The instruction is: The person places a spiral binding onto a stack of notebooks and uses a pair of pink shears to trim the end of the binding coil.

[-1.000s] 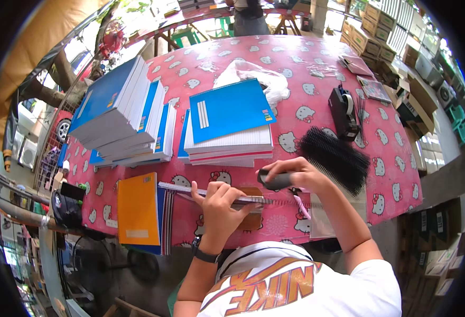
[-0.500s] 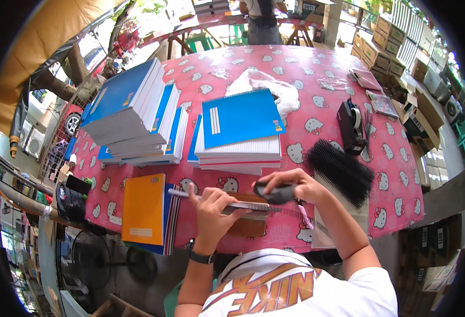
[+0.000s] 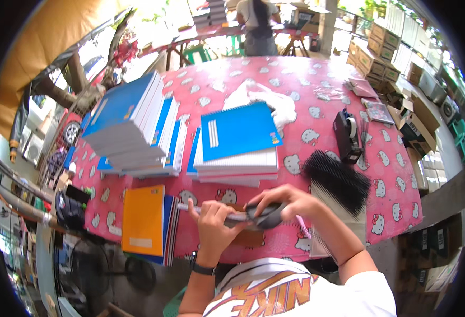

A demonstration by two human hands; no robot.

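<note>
We're bringing hands closer together since earlier frame. Left hand [image 3: 214, 222] closing around thin rod [image 3: 211, 211], right hand [image 3: 282, 203] gripping dark handle [image 3: 264, 215], both above table [image 3: 317, 95] near edge.

Wearer's clothing: white short-sleeved T-shirt, large orange block lettering with dark outline across the chest; sleeve hem visible on the right upper arm; both forearms bare. Left hand [image 3: 213, 224]: dark wristwatch with black strap at the wrist; no glove, no rings discernible. Right hand [image 3: 290, 201]: bare; no watch, band or glove visible.
</note>
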